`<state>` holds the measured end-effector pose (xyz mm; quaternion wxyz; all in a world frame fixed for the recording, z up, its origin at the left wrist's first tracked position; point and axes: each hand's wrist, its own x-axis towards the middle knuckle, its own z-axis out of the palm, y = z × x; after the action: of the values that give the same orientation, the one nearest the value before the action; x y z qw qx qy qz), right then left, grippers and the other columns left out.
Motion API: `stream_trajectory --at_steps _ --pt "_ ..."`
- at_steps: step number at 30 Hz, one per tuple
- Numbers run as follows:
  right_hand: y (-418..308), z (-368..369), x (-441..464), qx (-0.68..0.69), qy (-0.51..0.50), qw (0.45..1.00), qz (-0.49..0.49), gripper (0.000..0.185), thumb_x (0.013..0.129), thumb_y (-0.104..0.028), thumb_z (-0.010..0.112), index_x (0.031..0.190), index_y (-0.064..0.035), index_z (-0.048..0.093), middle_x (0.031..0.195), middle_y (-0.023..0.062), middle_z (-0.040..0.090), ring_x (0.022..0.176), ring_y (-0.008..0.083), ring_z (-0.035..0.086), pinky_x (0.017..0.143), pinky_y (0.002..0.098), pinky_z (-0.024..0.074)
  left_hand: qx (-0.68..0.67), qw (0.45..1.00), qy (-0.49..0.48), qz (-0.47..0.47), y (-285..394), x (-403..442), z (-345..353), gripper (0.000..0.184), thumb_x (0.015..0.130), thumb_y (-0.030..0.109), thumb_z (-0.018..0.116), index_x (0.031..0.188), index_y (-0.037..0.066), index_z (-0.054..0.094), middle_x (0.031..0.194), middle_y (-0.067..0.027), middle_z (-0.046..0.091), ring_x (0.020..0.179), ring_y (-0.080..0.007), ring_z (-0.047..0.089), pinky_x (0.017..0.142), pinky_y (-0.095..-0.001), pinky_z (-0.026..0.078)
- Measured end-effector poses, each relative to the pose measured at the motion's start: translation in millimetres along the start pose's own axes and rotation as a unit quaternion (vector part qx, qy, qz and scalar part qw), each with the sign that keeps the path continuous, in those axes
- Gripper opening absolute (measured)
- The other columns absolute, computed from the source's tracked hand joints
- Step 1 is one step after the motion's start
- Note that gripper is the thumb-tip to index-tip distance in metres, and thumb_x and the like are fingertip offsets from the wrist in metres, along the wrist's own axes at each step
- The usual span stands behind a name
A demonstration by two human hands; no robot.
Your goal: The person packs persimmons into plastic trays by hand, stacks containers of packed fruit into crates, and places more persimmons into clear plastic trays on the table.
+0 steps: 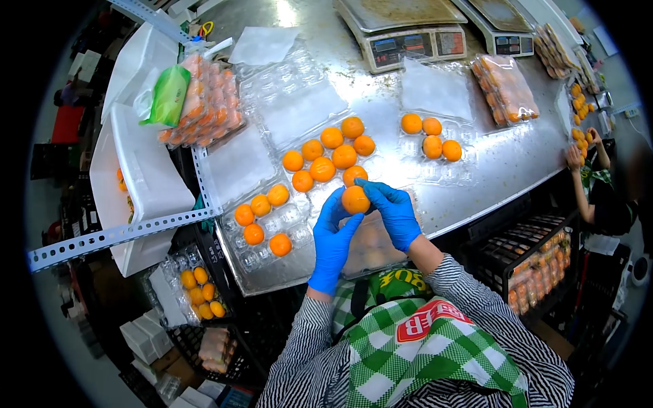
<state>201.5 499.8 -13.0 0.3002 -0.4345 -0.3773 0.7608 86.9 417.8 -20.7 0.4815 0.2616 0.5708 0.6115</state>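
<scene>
In blue gloves, my left hand (pixel 333 238) and my right hand (pixel 396 216) both grip one orange (pixel 356 200) between their fingertips, above the near edge of the metal table. Just behind it, another orange (pixel 354 176) rests in the clear plastic tray (pixel 314 202), which holds several more oranges (pixel 323 168) in rows. To the left, a second tray (pixel 258 257) carries several oranges in its cups. A third tray (pixel 457 171), on the right, has oranges too. Below my hands, a closed pack (pixel 371 248) is partly hidden by my hands and the held fruit.
Stacked fruit packs (pixel 211 102) with a green packet (pixel 169 95) stand at the left beside white foam boxes (pixel 146 163). Weighing scales (pixel 408 47) stand at the back. A black crate (pixel 490 262) of packs is below right. Another person's hand (pixel 575 158) is at far right.
</scene>
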Motion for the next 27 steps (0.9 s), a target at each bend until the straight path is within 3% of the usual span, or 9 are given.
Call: stream_trajectory --at_steps 6,15,18,24,27 --pt "6.3 2.0 2.4 -0.001 0.039 0.999 0.009 0.028 0.092 -0.022 0.057 0.116 -0.0087 0.064 0.097 0.0 0.061 0.076 0.0069 0.053 0.068 0.021 0.0442 0.068 0.998 -0.007 -0.011 -6.0 7.5 0.8 0.055 0.083 0.005 0.067 0.132 0.0 0.043 0.127 -0.0151 0.052 0.116 -0.0237 0.051 0.098 -0.0348 0.044" --pt "15.6 4.1 11.5 -0.106 -0.007 0.978 -0.181 0.028 0.091 -0.012 0.057 0.118 -0.007 0.062 0.103 0.0064 0.056 0.091 0.0143 0.055 0.081 0.0265 0.0462 -0.096 0.992 0.055 -0.065 5.2 14.8 7.0 0.048 0.087 0.009 0.062 0.131 0.0 0.044 0.126 -0.0156 0.052 0.114 -0.0245 0.053 0.095 -0.0353 0.047" --pt "14.9 5.9 12.7 -0.135 -0.011 0.971 -0.199 0.028 0.09 -0.012 0.057 0.118 -0.0079 0.062 0.103 0.007 0.056 0.093 0.016 0.055 0.082 0.027 0.0462 -0.097 0.99 0.05 -0.085 12.5 16.0 6.0 0.046 0.091 0.012 0.055 0.133 -0.001 0.042 0.127 -0.0156 0.051 0.114 -0.0253 0.053 0.095 -0.0373 0.047" --pt "14.8 0.7 19.9 -0.083 -0.045 0.985 -0.147 0.028 0.091 -0.014 0.056 0.118 -0.0081 0.062 0.104 0.0067 0.058 0.093 0.0146 0.056 0.081 0.0267 0.0465 -0.109 0.988 0.044 -0.104 27.3 11.4 3.8 0.048 0.089 0.012 0.058 0.133 0.0 0.042 0.129 -0.0166 0.05 0.114 -0.0264 0.054 0.094 -0.0371 0.049" --pt "15.9 -0.3 19.1 -0.017 -0.052 0.997 -0.054 0.028 0.092 -0.017 0.056 0.118 -0.0084 0.062 0.105 0.0064 0.059 0.093 0.0139 0.056 0.082 0.0266 0.0465 -0.079 0.988 0.063 -0.114 26.0 7.9 2.5 0.054 0.085 0.009 0.064 0.133 -0.001 0.043 0.125 -0.0159 0.053 0.112 -0.024 0.055 0.089 -0.0329 0.05"
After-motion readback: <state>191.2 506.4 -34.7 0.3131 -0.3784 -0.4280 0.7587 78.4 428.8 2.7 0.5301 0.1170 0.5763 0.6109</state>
